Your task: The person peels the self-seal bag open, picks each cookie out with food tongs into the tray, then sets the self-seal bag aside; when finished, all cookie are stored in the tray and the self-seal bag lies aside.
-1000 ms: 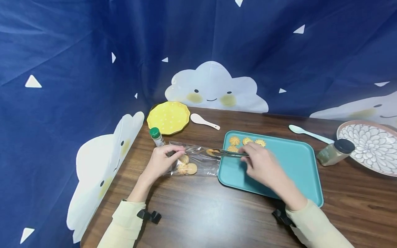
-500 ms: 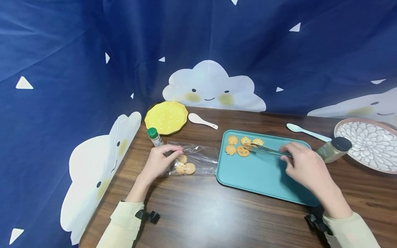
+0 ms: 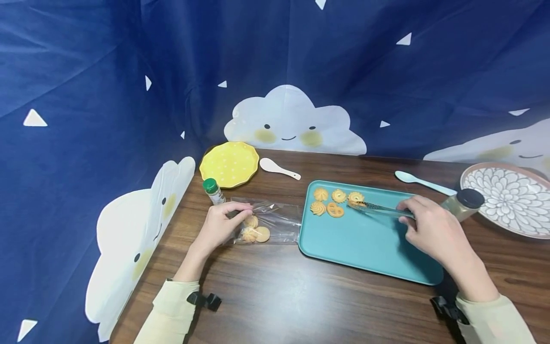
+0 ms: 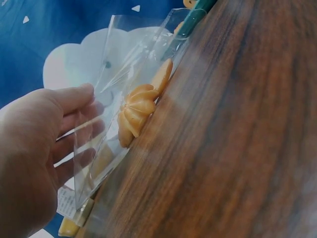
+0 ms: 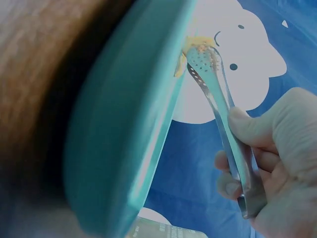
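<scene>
My left hand (image 3: 223, 222) pinches the upper edge of a clear plastic bag (image 3: 283, 224), which lies on the table. Inside it are round biscuits (image 3: 262, 234) and a swirled biscuit (image 4: 136, 109). Metal tongs (image 5: 233, 144) are in my right hand (image 3: 434, 231), thumb on one arm and fingers round the other. Their perforated tips meet a golden biscuit (image 5: 198, 42) near the far edge of the teal tray (image 3: 365, 243); I cannot tell whether they grip it. Several biscuits, among them a pretzel-shaped biscuit (image 3: 335, 209), lie on the tray's left part.
A green-capped shaker bottle (image 3: 214, 191) stands behind my left hand, beside a yellow plate (image 3: 229, 165) and a white spoon (image 3: 279, 168). Right of the tray are a pale green spoon (image 3: 423, 182), a black-lidded jar (image 3: 464, 203) and a flower-patterned plate (image 3: 507, 198).
My right hand has moved right, taking the tongs from the bag's mouth to the tray. A golden piece at their tips over the bag is gone from there. The left hand stays put.
</scene>
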A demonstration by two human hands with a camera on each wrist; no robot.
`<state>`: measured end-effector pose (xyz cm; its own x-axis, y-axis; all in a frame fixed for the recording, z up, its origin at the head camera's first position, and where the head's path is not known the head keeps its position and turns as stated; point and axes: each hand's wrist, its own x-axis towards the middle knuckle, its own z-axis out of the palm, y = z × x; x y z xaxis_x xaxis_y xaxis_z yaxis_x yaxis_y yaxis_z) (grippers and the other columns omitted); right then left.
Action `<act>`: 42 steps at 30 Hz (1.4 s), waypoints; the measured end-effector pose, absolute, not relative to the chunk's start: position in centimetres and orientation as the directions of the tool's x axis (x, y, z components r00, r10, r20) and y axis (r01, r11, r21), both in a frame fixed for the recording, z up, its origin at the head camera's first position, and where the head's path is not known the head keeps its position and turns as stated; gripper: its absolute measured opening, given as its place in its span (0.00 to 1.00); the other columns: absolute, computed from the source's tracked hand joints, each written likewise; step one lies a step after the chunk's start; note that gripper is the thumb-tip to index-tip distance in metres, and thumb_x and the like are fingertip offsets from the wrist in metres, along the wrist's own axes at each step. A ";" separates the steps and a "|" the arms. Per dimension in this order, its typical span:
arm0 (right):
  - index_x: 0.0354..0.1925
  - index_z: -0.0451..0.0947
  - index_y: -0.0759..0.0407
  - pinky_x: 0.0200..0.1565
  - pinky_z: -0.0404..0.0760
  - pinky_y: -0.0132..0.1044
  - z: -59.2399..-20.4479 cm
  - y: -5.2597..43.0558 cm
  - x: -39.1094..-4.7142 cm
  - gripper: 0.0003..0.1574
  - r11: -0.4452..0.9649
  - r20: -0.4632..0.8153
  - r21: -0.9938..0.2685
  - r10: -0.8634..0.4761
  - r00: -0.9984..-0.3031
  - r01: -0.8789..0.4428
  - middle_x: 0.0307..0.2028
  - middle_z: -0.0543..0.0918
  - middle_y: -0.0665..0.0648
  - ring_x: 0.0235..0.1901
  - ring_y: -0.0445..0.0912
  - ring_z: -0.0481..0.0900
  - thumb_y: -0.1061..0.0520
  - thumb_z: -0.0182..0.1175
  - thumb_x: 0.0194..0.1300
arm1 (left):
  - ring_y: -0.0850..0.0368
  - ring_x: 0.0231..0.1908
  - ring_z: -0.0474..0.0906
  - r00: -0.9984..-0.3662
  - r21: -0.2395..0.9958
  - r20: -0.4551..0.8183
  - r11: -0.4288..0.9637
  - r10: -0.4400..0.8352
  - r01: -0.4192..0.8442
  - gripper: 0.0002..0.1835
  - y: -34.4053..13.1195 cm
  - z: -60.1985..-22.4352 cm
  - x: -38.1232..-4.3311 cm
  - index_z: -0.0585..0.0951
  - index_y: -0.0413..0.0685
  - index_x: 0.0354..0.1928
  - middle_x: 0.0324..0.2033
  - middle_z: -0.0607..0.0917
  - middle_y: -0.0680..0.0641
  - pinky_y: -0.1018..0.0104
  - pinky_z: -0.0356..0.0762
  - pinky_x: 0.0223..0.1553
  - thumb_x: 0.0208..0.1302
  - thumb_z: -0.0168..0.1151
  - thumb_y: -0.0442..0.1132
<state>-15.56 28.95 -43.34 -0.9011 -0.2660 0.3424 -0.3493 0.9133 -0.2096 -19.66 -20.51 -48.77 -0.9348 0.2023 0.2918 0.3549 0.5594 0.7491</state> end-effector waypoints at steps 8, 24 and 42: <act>0.43 0.83 0.55 0.27 0.72 0.40 -43.0 29.4 -15.5 0.14 0.925 0.223 -0.227 -0.254 -0.941 -0.304 0.42 0.86 0.57 0.24 0.40 0.71 0.60 0.69 0.56 | 0.65 0.49 0.88 -0.936 0.752 0.283 0.558 0.208 0.351 0.09 -20.5 -48.9 -19.7 0.90 0.64 0.42 0.44 0.92 0.60 0.65 0.85 0.54 0.64 0.69 0.54; 0.44 0.83 0.53 0.31 0.77 0.48 -42.6 29.3 -15.7 0.14 0.932 0.201 -0.222 -0.243 -0.949 -0.286 0.43 0.86 0.56 0.27 0.43 0.76 0.56 0.69 0.57 | 0.60 0.48 0.89 -0.936 0.772 0.295 0.530 0.192 0.352 0.07 -20.4 -48.8 -19.5 0.90 0.62 0.42 0.45 0.92 0.56 0.57 0.86 0.53 0.63 0.71 0.48; 0.42 0.84 0.50 0.39 0.82 0.48 -41.5 19.4 -17.5 0.10 0.814 0.205 -0.319 -0.441 -0.874 -0.485 0.39 0.86 0.48 0.35 0.44 0.81 0.59 0.68 0.61 | 0.63 0.48 0.89 -0.935 0.766 0.288 0.535 0.209 0.356 0.08 -20.4 -48.5 -19.4 0.90 0.65 0.42 0.45 0.92 0.59 0.58 0.86 0.53 0.64 0.69 0.53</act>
